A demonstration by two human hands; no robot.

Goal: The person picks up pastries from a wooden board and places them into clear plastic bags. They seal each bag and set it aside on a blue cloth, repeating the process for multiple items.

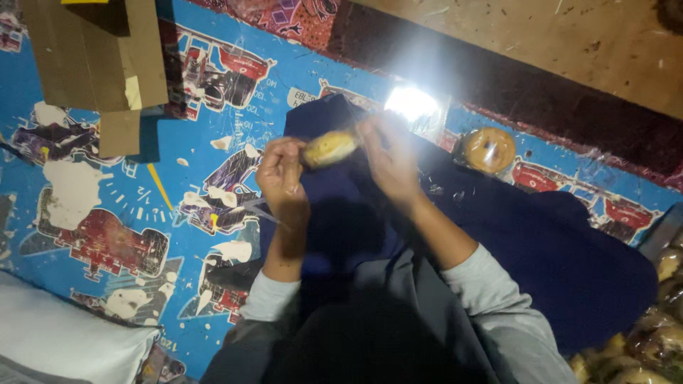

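Note:
A small yellowish bun in clear wrap (329, 148) is held up between both hands over my lap. My left hand (281, 173) pinches its left end, fingers curled around it. My right hand (386, 158) grips the wrap at its right end. Beneath the hands lies dark blue cloth (541, 242) covering my legs. A round brown bun in clear plastic (487, 149) rests on the mat just right of my right hand. A bright glare spot (411, 103) washes out the area behind the hands.
A blue mat with cartoon vehicle prints (128, 213) covers the floor. Cardboard pieces (99, 57) lie at the top left. Several wrapped buns (651, 341) are heaped at the lower right. A pale cushion (64, 338) sits at the lower left.

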